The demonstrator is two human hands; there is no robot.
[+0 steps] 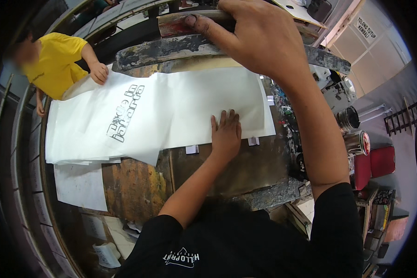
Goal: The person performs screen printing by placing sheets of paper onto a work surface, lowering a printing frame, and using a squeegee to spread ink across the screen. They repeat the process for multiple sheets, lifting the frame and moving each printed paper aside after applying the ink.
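My left hand [226, 134] lies flat with fingers spread near the front edge of a white sheet [204, 97]. Dark outlined lettering [126, 113] is printed on the sheet's left part. Raised at the top of the view, my right hand [268, 39] is closed on a paint-stained wooden bar [171, 25], thumb along its near face; the other fingers are mostly hidden. Under the white sheet is a brown board [227, 171] with small white tabs [254, 141] along the sheet's edge. More white sheets [81, 155] are stacked at the left.
At the left, a person in a yellow shirt [55, 58] has a hand [98, 73] on the sheet's far edge. A paint-crusted beam [164, 51] crosses behind the sheet. Metal cans [356, 142] and a red chair [382, 161] stand at the right, metal rails [18, 162] at the left.
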